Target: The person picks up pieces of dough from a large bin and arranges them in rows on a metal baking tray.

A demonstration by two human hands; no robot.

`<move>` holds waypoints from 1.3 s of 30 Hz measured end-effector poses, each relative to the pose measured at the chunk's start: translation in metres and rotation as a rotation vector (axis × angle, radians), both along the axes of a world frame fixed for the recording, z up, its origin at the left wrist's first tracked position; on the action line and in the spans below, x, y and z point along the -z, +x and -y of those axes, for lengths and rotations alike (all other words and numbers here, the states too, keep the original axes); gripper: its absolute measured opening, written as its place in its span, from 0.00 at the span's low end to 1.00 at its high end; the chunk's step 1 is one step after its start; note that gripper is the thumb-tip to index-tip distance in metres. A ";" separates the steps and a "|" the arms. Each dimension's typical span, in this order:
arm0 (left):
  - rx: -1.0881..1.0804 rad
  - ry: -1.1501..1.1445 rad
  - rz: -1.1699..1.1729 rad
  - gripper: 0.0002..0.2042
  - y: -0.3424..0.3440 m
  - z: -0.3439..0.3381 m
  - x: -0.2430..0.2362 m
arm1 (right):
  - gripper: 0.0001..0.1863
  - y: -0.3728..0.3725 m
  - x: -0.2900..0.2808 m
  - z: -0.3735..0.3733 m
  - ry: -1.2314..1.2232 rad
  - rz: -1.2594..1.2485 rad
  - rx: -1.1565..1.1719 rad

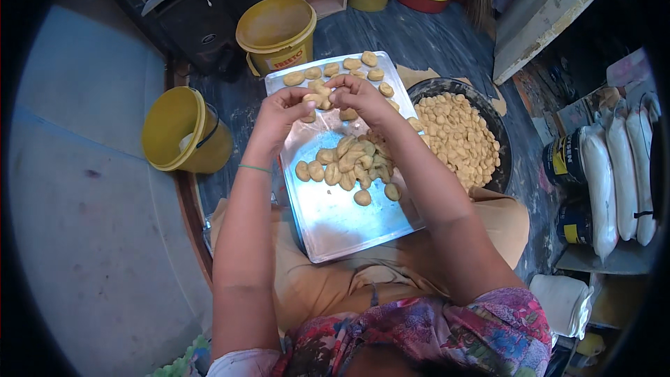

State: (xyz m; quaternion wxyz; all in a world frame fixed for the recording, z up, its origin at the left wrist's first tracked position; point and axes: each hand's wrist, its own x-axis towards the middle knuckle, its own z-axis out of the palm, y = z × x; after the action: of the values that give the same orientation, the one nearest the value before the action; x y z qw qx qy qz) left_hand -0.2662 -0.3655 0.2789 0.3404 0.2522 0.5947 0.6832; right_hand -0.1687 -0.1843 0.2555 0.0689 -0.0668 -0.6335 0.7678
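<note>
My left hand (285, 113) and my right hand (364, 100) meet over the far half of a metal tray (349, 227). Their fingertips pinch small tan dough pieces (318, 95) between them; how many each hand has is hard to tell. Flattened dough pieces (331, 70) lie spaced out along the tray's far end, some partly behind my fingers. Nearer me, a loose heap of dough lumps (349, 160) spreads across the tray's middle, partly hidden by my right forearm. The tray rests over my folded legs.
A round black pan (507, 160) full of dough lumps stands at my right. Yellow buckets (209, 150) (305, 45) stand to the left and beyond the tray. Farther back are a lidded yellow bucket (370, 0) and a red bucket (422, 0). White plastic-wrapped packs (618, 167) fill a right-hand shelf.
</note>
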 end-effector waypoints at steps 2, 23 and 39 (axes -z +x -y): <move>-0.029 0.029 -0.072 0.14 0.010 -0.006 0.000 | 0.16 0.003 0.000 0.008 -0.061 -0.055 0.032; 0.002 0.274 0.533 0.11 0.032 -0.010 -0.016 | 0.17 0.035 -0.043 0.032 1.072 -0.641 0.315; 0.016 0.225 0.160 0.10 0.036 -0.017 -0.020 | 0.11 0.023 -0.032 0.029 0.443 -0.203 0.394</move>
State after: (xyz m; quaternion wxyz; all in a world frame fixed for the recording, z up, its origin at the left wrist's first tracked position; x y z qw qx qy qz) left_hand -0.2302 -0.3487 0.2993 0.3617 0.2380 0.4833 0.7609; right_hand -0.1456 -0.2130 0.2877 0.2920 -0.0947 -0.7502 0.5856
